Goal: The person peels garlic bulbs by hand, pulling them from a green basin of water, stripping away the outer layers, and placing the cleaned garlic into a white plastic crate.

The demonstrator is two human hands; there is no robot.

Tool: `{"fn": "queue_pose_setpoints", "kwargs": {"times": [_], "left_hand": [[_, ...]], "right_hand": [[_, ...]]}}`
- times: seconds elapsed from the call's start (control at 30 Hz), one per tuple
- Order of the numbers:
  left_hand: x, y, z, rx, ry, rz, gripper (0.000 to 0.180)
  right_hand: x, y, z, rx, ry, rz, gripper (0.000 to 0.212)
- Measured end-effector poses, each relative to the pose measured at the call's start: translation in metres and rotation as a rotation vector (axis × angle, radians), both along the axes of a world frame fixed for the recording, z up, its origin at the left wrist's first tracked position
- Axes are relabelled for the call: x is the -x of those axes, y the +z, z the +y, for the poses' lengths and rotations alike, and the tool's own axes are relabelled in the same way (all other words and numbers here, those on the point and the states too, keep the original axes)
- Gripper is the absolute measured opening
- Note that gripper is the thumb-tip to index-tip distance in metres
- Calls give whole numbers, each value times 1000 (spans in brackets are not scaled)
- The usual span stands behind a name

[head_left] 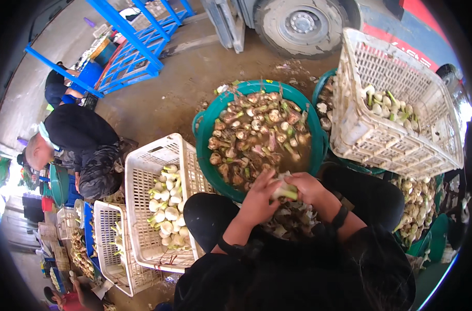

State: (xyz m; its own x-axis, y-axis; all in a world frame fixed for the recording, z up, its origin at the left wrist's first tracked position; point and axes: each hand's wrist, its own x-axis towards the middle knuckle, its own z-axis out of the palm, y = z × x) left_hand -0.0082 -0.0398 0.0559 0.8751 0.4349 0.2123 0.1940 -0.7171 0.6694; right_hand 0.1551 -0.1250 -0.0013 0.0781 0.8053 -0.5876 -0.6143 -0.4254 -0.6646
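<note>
Between my knees, my left hand (259,201) and my right hand (307,187) are closed together around one garlic bulb (286,192), its pale green stem pointing down toward me. Fingers hide part of the bulb. Just beyond my hands stands a round green tub (205,155), filled with brownish water and many muddy, unpeeled garlic bulbs (257,124). Under my hands lies a heap of loose garlic skins (292,220). To my left, a white plastic crate (142,155) holds clean white garlic bulbs (169,213) with short green stems.
At the right, a tilted white crate (389,142) with some clean bulbs rests above other tubs. More garlic (416,207) lies near my right knee. A vehicle wheel (302,23) and a blue metal frame (127,41) stand beyond. A person (83,132) bends at the left.
</note>
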Motion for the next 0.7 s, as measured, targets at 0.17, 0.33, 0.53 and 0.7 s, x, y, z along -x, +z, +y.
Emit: {"fn": "queue_pose_setpoints", "kwargs": {"times": [0.17,0.33,0.53,0.7], "left_hand": [[-6,-2,-5,-102,108,-112,34],[-18,0,-16,-216,131,-44,30],[-14,-22,-1,1657,533,-734,21],[11,-41,38,1913,537,-650,33]], "right_hand": [[8,12,-4,-198,-180,174,30],[8,25,-19,-292,-263,293,32],[21,35,-45,-451,-85,-281,21],[-16,91,-65,-795,-507,-293,30]]}}
